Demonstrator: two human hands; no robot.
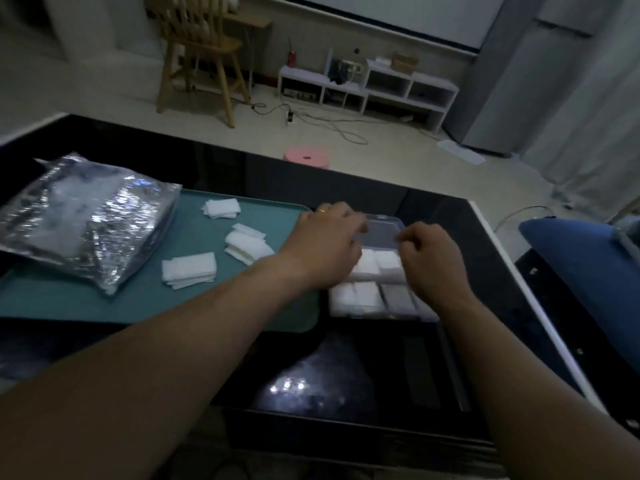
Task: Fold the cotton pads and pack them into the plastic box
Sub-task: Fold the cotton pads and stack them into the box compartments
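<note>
Pale floor is stretching behind the work surface, where a wooden chair [201, 53] is standing at the left, a pink stool [306, 158] is sitting just past the table edge, and a low white shelf [374, 86] is running along the wall to the right. Nearer, a dark glossy table [381, 358] is carrying everything else.

At the far left a crinkled silver foil bag [86, 220] is lying partly on a teal tray [104, 306]. Three loose piles of cotton pads are resting on that tray beside the bag: one at the back [221, 207], one near the front [189, 270] and one closer to the tray's right end [247, 244].

The left hand [325, 244], wearing a ring [322, 210], is reaching across the tray's right end, its fingers bending down onto the left side of a clear lid [382, 230]; whether they are actually gripping it cannot be told.

That lid is standing up at the back of the plastic box [398, 299], which is sitting on the table just beside the tray. Folded pads [360, 294] are filling its left compartments, and more [377, 265] are lying in the row behind.

The right hand [433, 258] is hovering over the box's right half, fingers curling in, thumb and forefinger pinching the lid's right corner.

Farthest right, a blue cushion [581, 271] is lying off the table.
</note>
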